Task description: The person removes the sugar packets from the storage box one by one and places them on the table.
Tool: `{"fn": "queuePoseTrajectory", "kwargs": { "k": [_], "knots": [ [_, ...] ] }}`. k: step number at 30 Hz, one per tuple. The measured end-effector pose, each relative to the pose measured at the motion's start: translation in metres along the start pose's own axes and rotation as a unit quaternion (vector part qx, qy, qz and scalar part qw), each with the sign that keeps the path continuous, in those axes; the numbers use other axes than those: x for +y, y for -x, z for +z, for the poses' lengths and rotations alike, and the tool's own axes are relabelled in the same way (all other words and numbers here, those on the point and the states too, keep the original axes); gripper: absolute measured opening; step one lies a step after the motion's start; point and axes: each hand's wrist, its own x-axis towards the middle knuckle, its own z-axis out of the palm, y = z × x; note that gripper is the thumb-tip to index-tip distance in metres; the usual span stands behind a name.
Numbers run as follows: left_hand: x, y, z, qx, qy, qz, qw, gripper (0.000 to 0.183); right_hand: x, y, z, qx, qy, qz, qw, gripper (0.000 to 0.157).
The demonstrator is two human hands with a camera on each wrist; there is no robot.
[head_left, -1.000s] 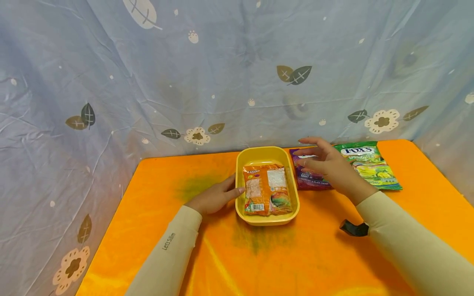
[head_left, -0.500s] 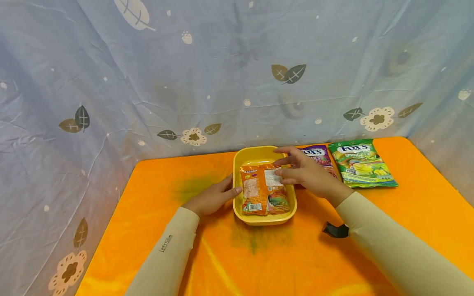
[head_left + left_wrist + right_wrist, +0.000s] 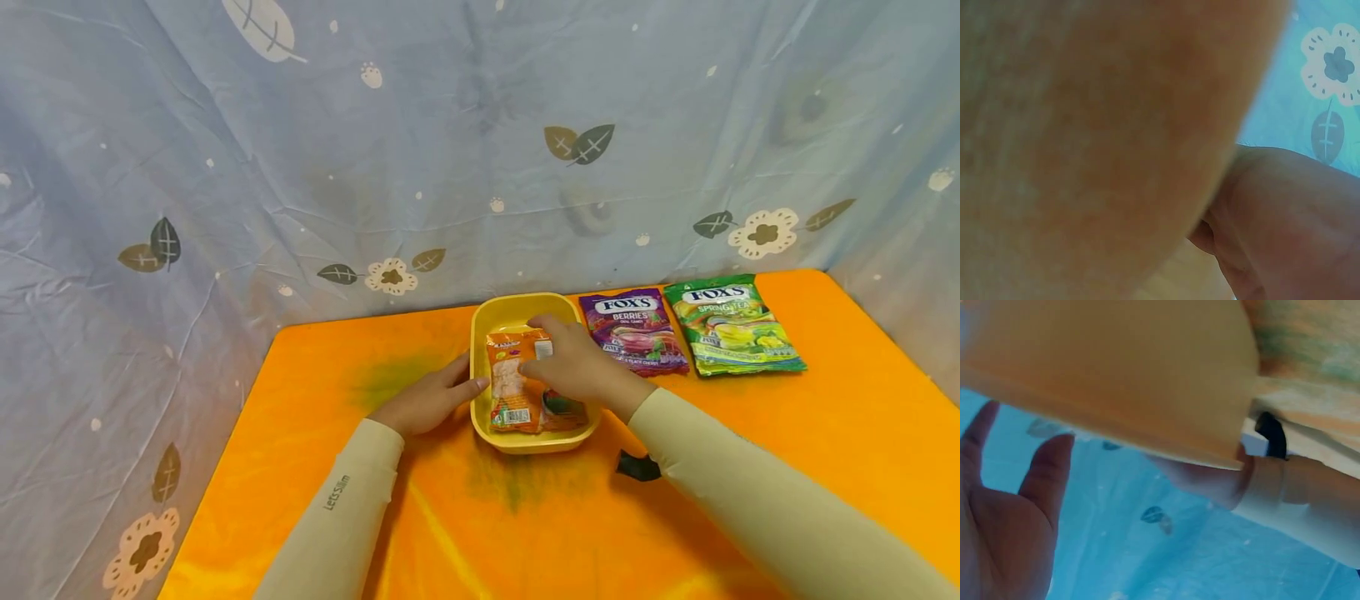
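Note:
A yellow rectangular tray (image 3: 517, 446) stands at the middle of the orange-covered table, with an orange candy bag (image 3: 507, 383) lying inside it. My left hand (image 3: 431, 400) holds the tray's left side, its thumb over the rim and its fingers along the outer wall, partly hidden. My right hand (image 3: 573, 358) reaches over the tray's right rim and hovers above the orange bag, covering part of it. Its thumb and fingers are spread apart; in the right wrist view the right hand (image 3: 1010, 519) also shows spread fingers near the tray's edge (image 3: 1116, 434).
Right of the tray lie a purple Fox's Berries candy bag (image 3: 632, 332) and a green Fox's Spring Tea bag (image 3: 735, 325). A patterned blue-grey curtain (image 3: 450, 150) hangs behind the table. A dark strap-like piece (image 3: 637, 465) juts out from below the right sleeve.
My right hand has moved left, from over the purple bag to over the orange bag in the tray, uncovering the purple bag. The left hand has kept its place on the tray.

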Motion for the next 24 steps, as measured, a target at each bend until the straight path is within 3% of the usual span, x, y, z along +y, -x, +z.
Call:
{"fn": "queuePoseTrajectory", "kwargs": {
  "k": [4,9,14,19,24],
  "knots": [
    [0.002,-0.001,0.0,0.004,-0.002,-0.002,1.0,0.068,-0.004,-0.002,0.012,0.014,0.033,0.037,0.999,0.078],
    [0.004,-0.002,-0.001,0.006,0.004,-0.006,1.0,0.068,-0.003,-0.003,0.019,0.038,0.022,0.051,0.998,0.079],
    [0.004,-0.001,-0.002,0.009,-0.003,-0.012,0.9999,0.068,-0.001,-0.005,0.019,0.029,-0.043,0.06,0.997,0.078],
    [0.002,0.0,-0.001,0.009,-0.01,-0.012,0.9998,0.069,0.003,-0.007,0.017,-0.005,-0.134,0.078,0.988,0.076],
    [0.002,0.0,0.001,0.011,-0.004,-0.007,0.9999,0.067,0.007,-0.008,0.018,-0.017,-0.137,0.077,0.987,0.073]
  ]
}}
